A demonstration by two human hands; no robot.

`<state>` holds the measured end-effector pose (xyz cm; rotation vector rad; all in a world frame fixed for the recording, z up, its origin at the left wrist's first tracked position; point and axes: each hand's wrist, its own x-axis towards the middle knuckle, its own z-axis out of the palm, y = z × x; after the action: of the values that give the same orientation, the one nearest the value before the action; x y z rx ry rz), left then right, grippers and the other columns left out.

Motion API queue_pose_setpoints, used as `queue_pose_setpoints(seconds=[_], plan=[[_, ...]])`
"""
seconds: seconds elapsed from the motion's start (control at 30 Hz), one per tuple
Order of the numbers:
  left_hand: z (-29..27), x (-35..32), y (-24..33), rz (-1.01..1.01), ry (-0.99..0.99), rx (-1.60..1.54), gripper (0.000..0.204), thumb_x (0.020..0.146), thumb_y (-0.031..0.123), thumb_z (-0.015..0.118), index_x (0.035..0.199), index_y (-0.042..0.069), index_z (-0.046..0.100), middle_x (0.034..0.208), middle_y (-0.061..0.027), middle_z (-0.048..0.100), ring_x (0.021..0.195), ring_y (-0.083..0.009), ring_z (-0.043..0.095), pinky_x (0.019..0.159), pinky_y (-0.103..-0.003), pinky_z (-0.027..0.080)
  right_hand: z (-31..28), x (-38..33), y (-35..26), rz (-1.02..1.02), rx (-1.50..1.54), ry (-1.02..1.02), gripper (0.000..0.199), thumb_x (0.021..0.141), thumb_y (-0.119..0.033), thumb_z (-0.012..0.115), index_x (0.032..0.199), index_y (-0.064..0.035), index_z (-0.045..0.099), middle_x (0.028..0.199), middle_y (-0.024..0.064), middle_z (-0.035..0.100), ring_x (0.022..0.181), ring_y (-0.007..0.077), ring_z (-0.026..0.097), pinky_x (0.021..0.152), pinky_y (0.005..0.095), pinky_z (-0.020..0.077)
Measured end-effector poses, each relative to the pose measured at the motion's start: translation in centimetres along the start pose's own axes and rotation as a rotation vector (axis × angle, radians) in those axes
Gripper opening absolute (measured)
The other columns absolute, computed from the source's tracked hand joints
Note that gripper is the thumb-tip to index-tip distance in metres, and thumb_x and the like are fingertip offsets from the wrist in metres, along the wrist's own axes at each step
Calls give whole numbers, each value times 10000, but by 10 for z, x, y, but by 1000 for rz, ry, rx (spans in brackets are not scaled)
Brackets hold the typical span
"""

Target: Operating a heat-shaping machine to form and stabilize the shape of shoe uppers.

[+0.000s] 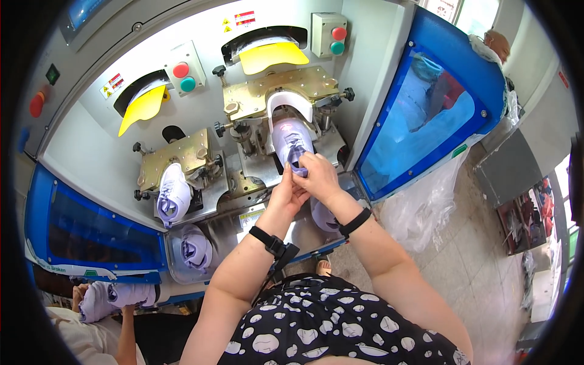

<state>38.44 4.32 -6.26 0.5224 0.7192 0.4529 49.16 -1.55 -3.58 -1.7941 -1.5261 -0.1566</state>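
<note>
A lavender lace-up shoe (pixel 289 135) sits at the right-hand station of the machine. Its toe points away from me, beneath a white curved pad on a brass-coloured plate (pixel 243 100). My right hand (pixel 320 176) is closed on the shoe's heel collar, with fingers and thumb pinched at the opening. From the left, my left hand (pixel 288 196) reaches the heel, its thumb and fingers against the back of the shoe. The exact contact under the palms is hidden. Another pale lavender shoe (pixel 174 193) stands at the left-hand station.
A lavender shoe (pixel 196 248) lies on the metal ledge at lower left; another (pixel 324 216) is partly behind my right forearm. Red and green buttons (pixel 337 41) are on the machine wall. Blue-framed doors (pixel 420 109) flank the opening. A co-worker's hands hold lavender shoes (pixel 97 302) at lower left.
</note>
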Motion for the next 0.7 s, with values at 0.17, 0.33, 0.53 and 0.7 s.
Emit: queue_pose_setpoints(seconds=[0.17,0.33,0.53,0.7], plan=[[-1,1,-2,10,15,0,535,930,562,483,1126,68,546,1029,-106,632,949,-230,624,855,-419,521,0,-2,-4,34,8,22,251,713,-269,690,783,-64,563,820,94,566,765,313,551,675,424,462],[-5,4,-2,-1,-12,-14,489,950,533,463,1113,82,557,969,-84,664,936,-212,650,830,-398,546,-10,-4,-11,79,19,-13,267,731,-282,688,821,-64,563,851,93,576,789,316,567,679,422,468],[-7,4,-4,7,-4,1,622,896,608,505,1117,28,543,1016,-100,636,930,-232,637,814,-362,537,-36,11,-39,152,138,67,367,804,-337,655,1047,-70,591,1047,111,607,993,297,601,810,402,498],[-3,9,-8,5,-8,22,573,907,613,471,1007,63,596,833,-56,663,837,-199,664,792,-374,556,7,42,-13,-69,-188,-46,541,897,-404,544,1290,-33,513,1367,140,497,1275,309,446,1048,412,366]])
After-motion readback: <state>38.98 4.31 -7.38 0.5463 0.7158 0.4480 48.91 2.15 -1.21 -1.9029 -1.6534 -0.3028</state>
